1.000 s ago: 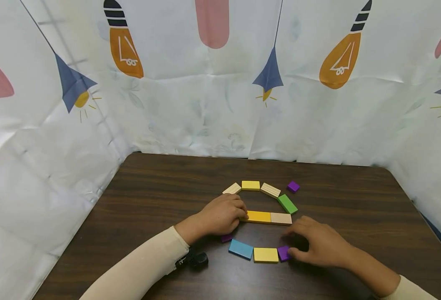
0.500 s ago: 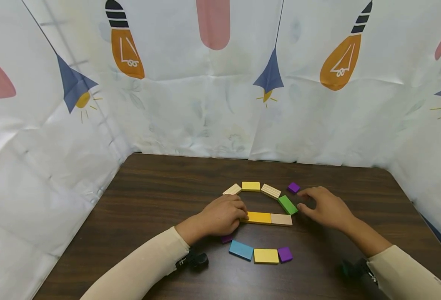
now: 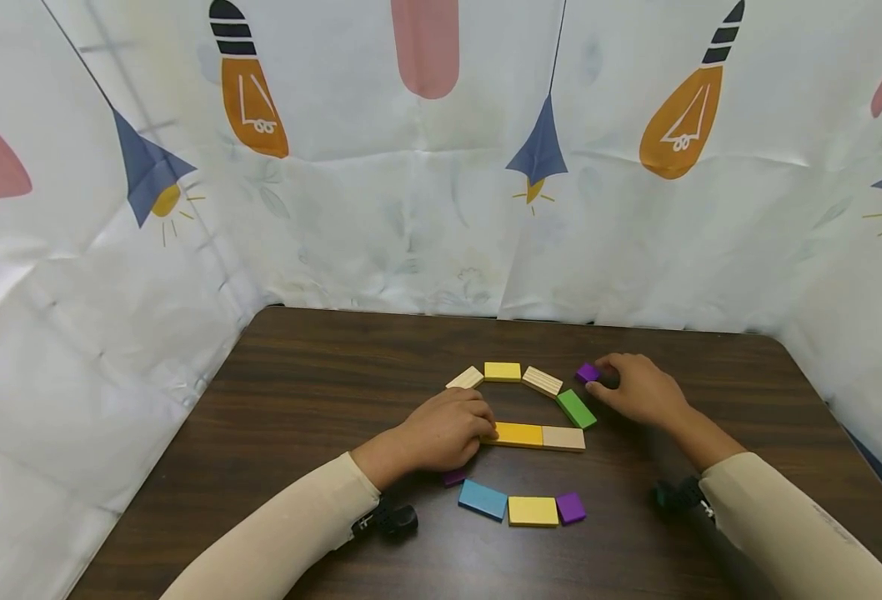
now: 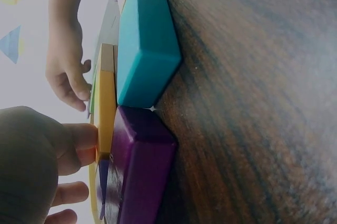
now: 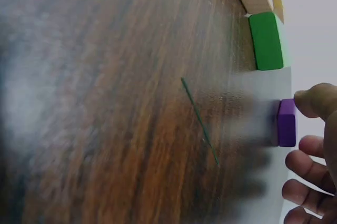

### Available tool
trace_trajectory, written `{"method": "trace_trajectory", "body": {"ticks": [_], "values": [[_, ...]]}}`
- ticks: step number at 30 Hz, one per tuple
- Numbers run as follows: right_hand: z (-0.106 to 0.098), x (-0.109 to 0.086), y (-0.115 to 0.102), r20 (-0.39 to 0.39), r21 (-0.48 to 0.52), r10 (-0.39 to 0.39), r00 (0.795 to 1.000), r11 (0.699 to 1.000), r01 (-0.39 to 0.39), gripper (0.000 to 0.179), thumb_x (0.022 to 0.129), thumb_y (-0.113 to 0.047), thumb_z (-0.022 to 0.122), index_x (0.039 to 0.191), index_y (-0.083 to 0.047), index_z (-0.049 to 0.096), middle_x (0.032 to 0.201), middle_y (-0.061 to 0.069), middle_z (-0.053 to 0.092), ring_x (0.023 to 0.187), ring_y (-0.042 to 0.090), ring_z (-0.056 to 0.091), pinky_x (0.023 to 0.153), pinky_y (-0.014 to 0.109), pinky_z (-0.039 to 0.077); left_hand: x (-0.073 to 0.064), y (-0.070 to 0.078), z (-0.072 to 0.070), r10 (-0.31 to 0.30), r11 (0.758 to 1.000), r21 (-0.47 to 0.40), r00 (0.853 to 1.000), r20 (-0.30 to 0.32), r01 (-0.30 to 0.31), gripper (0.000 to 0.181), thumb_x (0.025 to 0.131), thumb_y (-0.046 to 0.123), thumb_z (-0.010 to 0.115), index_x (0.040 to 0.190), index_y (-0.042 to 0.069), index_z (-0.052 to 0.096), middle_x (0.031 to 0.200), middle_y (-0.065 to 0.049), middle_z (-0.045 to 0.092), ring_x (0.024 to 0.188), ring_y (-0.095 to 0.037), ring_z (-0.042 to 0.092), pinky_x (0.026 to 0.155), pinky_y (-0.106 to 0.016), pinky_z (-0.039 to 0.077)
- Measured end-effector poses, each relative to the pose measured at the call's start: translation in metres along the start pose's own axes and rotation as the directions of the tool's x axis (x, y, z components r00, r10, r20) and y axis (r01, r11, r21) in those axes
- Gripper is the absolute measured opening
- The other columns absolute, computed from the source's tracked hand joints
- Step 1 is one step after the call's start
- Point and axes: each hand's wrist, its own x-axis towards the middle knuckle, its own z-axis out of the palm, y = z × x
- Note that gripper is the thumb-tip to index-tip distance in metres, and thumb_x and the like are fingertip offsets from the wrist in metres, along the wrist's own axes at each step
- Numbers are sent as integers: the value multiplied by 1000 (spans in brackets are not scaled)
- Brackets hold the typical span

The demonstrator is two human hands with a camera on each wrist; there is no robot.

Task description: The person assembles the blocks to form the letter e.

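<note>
My left hand (image 3: 448,429) rests at the left end of a middle row, its fingertips touching an orange-yellow block (image 3: 519,435) that adjoins a plain wooden block (image 3: 564,439). The hand hides whatever lies directly beneath it. In the left wrist view its fingers look loosely extended against that block's edge. My right hand (image 3: 639,387) is at a small purple block (image 3: 587,372) at the upper right, thumb and index finger spread close beside it. From the right wrist, the thumb appears right at the top of this purple block (image 5: 287,124), the other fingers apart and relaxed.
An arc of wooden, yellow (image 3: 503,372) and green (image 3: 577,409) blocks curves above the row. Below lie a purple block (image 4: 142,166) partly behind my left hand, a blue block (image 3: 483,500), a yellow block (image 3: 533,512) and another purple block (image 3: 571,507). Patterned cloth (image 3: 411,208) hangs behind the table.
My right hand has left the lower purple block and moved up and away to the purple block at the upper right. The left hand has stayed in place.
</note>
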Motion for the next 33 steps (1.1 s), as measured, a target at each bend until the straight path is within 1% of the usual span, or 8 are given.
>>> {"method": "trace_trajectory", "body": {"ticks": [6,11,14,18,20,27,33], "values": [[4,8,0,11,9,-6,1000,1000,6,47,94,-35,73,125,0,68,105,12,69,90,26,65,68,47,54,0,0,-1,1,1000,-2,1000,-5,-1,23,97,12,62,107,22,80,109,8,71,108,-15,61,105,-34,45],[5,10,-1,16,-7,12,1000,1000,-12,43,94,-30,73,124,0,68,104,12,69,91,26,66,68,47,55,1,0,-1,-2,1000,-2,1000,-3,2,23,97,12,62,108,22,81,109,8,71,108,-14,61,105,-34,45],[5,9,-3,11,-10,6,1000,1000,-5,40,92,-28,73,122,-1,69,103,11,68,88,24,63,65,44,53,1,0,-1,-3,1000,-1,1000,-6,3,23,97,12,63,107,22,81,109,8,71,107,-14,61,105,-34,45],[4,2,-3,-10,-11,-28,1000,1000,28,37,90,-25,74,119,-2,70,100,9,67,84,23,59,61,39,49,0,1,-1,-2,1000,-5,1000,-7,2,23,97,12,63,107,22,81,109,8,71,107,-14,61,104,-34,45],[3,-2,-3,-22,-16,-47,999,999,46,37,89,-24,74,118,-2,70,101,8,67,86,23,59,61,39,49,1,1,-1,-2,1000,-10,1000,-8,2,23,97,12,63,107,22,81,109,8,71,107,-15,61,104,-34,45],[-2,-23,-4,-50,-21,-108,993,994,107,34,88,-21,75,118,-5,71,108,9,68,96,27,62,68,44,52,1,0,0,-2,1000,-15,1000,-14,2,21,97,12,64,106,21,81,108,8,71,106,-14,61,105,-33,45],[-6,-40,-9,-61,-23,-155,986,988,154,33,87,-20,77,118,-9,72,109,5,68,102,28,63,70,45,54,1,0,0,-3,1000,-10,1000,-10,3,22,97,12,64,106,22,81,108,8,71,107,-14,60,105,-33,44]]}}
